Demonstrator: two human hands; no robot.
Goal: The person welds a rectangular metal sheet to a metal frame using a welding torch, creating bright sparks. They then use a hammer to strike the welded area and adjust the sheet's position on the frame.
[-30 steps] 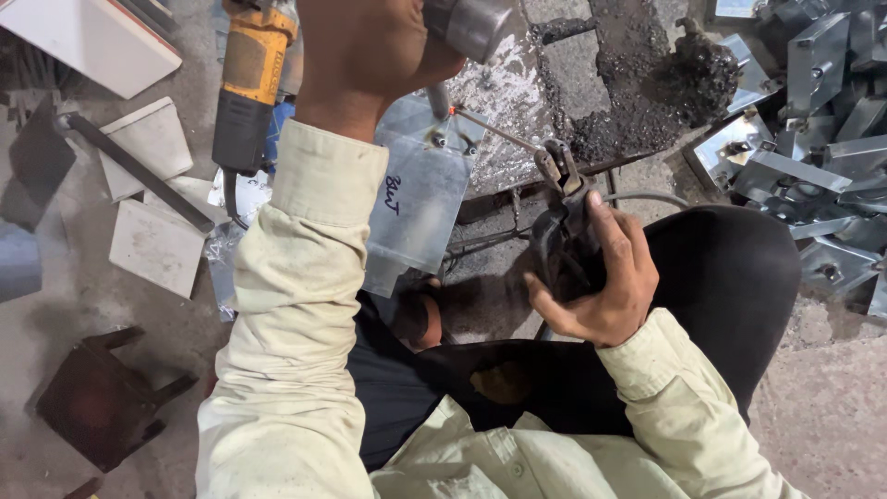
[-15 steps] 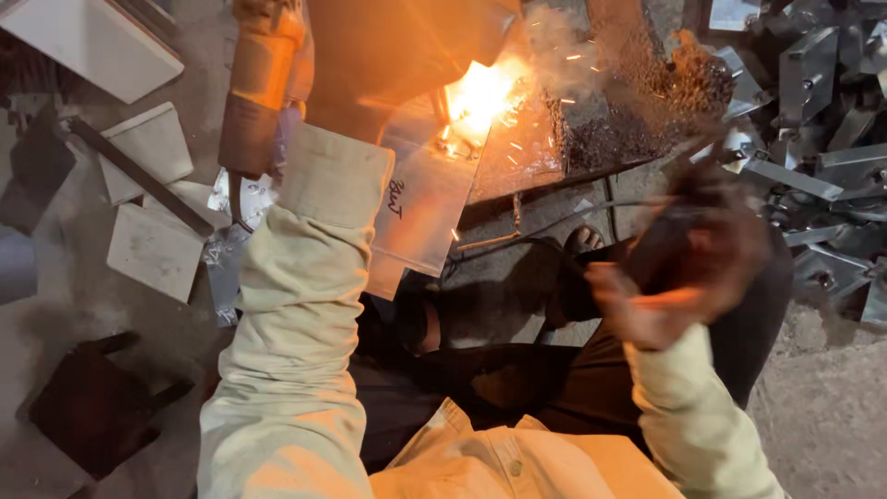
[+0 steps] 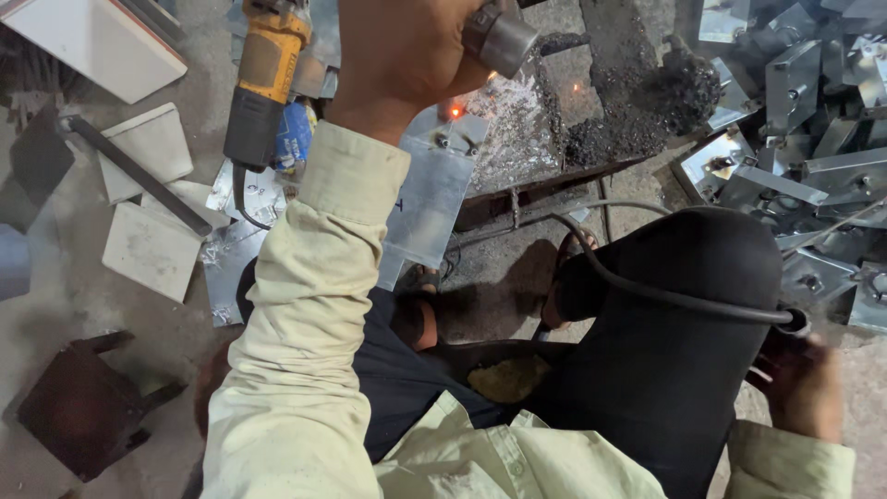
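— Metal plate (image 3: pixel 430 199) lies on the bench edge above the person's knees, a weld spot (image 3: pixel 455 111) glowing at its top.
— And the hands?
— Left hand (image 3: pixel 407 51) is wrapped tight round a grey cylindrical tool (image 3: pixel 499 37), close over the spot, probably to steady it. Right hand (image 3: pixel 799 383) grips the black cable (image 3: pixel 665 296) low by the thigh, keeping it clear.
— What's the tool?
— Cut off at the top; can't tell. A yellow grinder (image 3: pixel 263 79) lies alongside.

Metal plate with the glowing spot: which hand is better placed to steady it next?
Probably left: the left hand hovers by the metal plate, gripping a grey cylinder; the right hand holds a black cable far off.
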